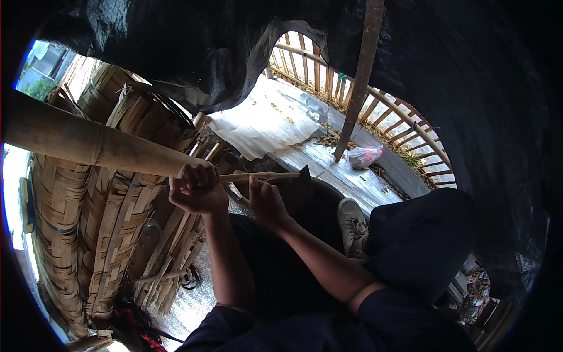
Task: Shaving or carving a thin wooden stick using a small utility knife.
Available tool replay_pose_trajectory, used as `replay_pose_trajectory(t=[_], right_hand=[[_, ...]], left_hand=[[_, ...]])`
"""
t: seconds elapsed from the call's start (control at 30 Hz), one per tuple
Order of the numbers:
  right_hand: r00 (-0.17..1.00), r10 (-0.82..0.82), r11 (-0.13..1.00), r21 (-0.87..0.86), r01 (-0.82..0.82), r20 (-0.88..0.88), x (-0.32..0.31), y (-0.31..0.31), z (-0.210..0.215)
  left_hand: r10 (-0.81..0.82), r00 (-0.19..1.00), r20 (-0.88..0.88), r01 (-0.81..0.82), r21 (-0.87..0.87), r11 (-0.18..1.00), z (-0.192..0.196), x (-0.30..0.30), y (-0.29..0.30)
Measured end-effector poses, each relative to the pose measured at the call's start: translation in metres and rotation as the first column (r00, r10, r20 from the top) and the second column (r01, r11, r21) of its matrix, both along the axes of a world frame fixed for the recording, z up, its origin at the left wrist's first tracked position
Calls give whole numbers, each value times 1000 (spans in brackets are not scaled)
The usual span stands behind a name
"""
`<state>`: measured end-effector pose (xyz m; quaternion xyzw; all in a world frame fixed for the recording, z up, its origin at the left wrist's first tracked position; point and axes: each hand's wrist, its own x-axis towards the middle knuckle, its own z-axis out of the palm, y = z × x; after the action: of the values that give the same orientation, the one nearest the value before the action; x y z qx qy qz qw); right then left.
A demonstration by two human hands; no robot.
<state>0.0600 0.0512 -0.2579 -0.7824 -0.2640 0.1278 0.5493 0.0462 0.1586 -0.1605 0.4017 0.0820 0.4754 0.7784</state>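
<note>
My left hand (196,188) is closed around the near end of a thick bamboo pole (88,141) that runs off to the upper left. My right hand (265,202) grips the handle of a knife, close beside the left hand. The knife's blade (272,175) lies across the end of the pole and points right. My knee (422,234) in dark trousers and a grey shoe (353,226) sit to the right of the hands.
Woven bamboo baskets (111,234) stand stacked at the left, with split bamboo strips (173,258) leaning below them. A wooden stick (359,82) rises past a curved bamboo railing (399,117). A plastic bag (365,156) lies on the pale floor.
</note>
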Motion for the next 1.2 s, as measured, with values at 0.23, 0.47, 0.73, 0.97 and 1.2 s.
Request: replay_pose_trajectory(t=[0.23,0.47,0.73,0.97,1.2], right_hand=[[940,-67,987,-157,14,-335,7,-8,-18],[952,-72,970,-244,-3,-298,22,-32,-44],[919,79,986,-103,-128,-387,12,-8,54],[919,-160,956,-289,54,-360,18,-24,-53],[975,-39,994,-104,16,-217,9,-5,-13]], left_hand=[[-27,1000,13,28,-92,995,-4,-6,13],[-102,994,49,106,-73,992,1,3,0],[-187,978,98,187,4,982,-2,-11,7],[-143,987,74,145,-29,989,-4,-5,7],[-128,987,95,136,-86,987,-1,3,1]])
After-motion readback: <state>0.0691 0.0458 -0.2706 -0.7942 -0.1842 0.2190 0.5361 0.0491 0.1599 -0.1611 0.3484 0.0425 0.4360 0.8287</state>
